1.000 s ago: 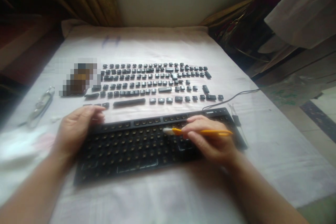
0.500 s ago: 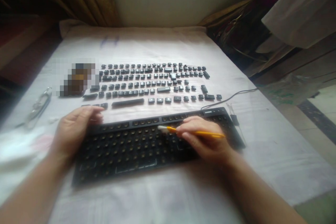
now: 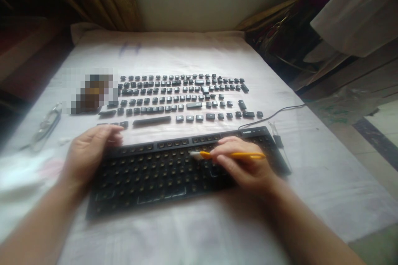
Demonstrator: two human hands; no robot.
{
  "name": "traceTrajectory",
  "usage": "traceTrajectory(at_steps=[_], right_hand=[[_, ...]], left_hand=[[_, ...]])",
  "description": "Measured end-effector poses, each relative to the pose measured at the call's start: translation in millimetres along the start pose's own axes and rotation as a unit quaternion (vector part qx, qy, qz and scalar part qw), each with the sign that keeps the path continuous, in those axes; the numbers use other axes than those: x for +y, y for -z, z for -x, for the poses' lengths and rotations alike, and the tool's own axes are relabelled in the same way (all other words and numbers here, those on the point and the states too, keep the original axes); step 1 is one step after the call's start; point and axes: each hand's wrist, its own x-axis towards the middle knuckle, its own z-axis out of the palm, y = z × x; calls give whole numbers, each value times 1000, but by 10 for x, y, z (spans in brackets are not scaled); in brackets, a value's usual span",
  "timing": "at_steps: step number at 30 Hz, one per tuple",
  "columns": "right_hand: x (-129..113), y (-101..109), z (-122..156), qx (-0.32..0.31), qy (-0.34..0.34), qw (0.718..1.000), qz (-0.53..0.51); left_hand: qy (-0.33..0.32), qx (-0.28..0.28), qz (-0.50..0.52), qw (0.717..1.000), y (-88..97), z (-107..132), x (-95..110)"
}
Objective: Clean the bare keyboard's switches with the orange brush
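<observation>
Keyboard (image 3: 155, 174), black and stripped of its caps, lies across the lower middle of the frame on the white-covered table (image 3: 186, 54), its bare switch posts showing in rows. Right hand (image 3: 245, 165) rests on the right-centre of it with the fingers curled in and pinched around a thin orange stick (image 3: 253, 156). The stick lies nearly level and points toward the left of the frame. Its white tip (image 3: 195, 155) touches the second row of posts from the top, about the middle of the board.

Left hand (image 3: 88, 153) lies palm down on the upper left corner of the keyboard. Its fingers are loosely bent and spread over the far edge, and it grips nothing that can be made out; the blur hides the fingertips.

Just beyond the board, toward the upper middle of the frame, the loose keycaps (image 3: 183, 99) are laid out in five tidy rows, well apart from both hands. A dark cable (image 3: 273, 114) runs from the board's upper right corner toward the right edge of the table. A metal tool (image 3: 46, 126) lies at the left edge.

Against the frame half a second back, the white tip has slid a little to the right and slightly down along the row, and the right hand went with it. The left hand has kept its place on the corner
</observation>
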Motion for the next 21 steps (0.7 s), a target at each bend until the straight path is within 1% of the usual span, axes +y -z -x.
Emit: traceTrajectory(at_steps=[7,12,21], right_hand=[[-8,-20,4,11,12,1000,5],[-28,4,-1,23,14,1000,3],[-4,-7,9,5,12,1000,2]], left_hand=[[3,-4,1,1000,-5,-1,4],[-2,-2,-2,1000,-5,6,11],[5,1,1,1000,-15,14,31]])
